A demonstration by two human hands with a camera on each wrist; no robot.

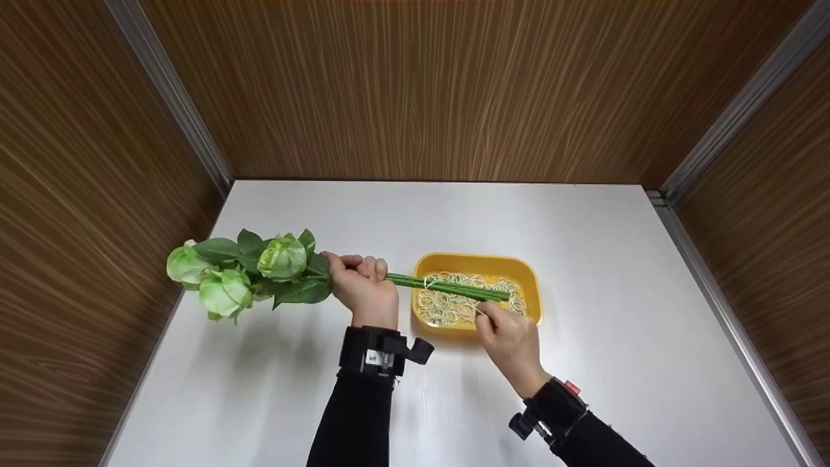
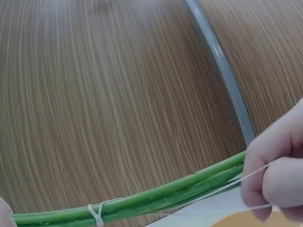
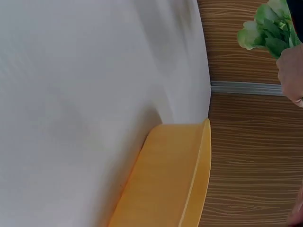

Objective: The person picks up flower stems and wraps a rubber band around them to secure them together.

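My left hand (image 1: 360, 280) grips a bunch of pale green roses (image 1: 240, 275) by the stems (image 1: 454, 288) and holds it level above the table, blooms to the left. The stem ends reach over a yellow tray (image 1: 528, 275) of rubber bands (image 1: 447, 308). One band (image 2: 97, 213) is wound round the stems (image 2: 142, 201). My right hand (image 1: 485, 316) is at the stem ends and pinches a thin pale rubber band (image 2: 222, 189), which is stretched from its fingers (image 2: 277, 179) towards the stems. The right wrist view catches the tray's side (image 3: 165, 179) and the blooms (image 3: 270, 28).
The white table (image 1: 616, 259) stands in a booth with wood-grain walls (image 1: 454, 84) at the back and on both sides, and metal strips (image 1: 733, 123) run down the corners. The tray sits near the table's middle.
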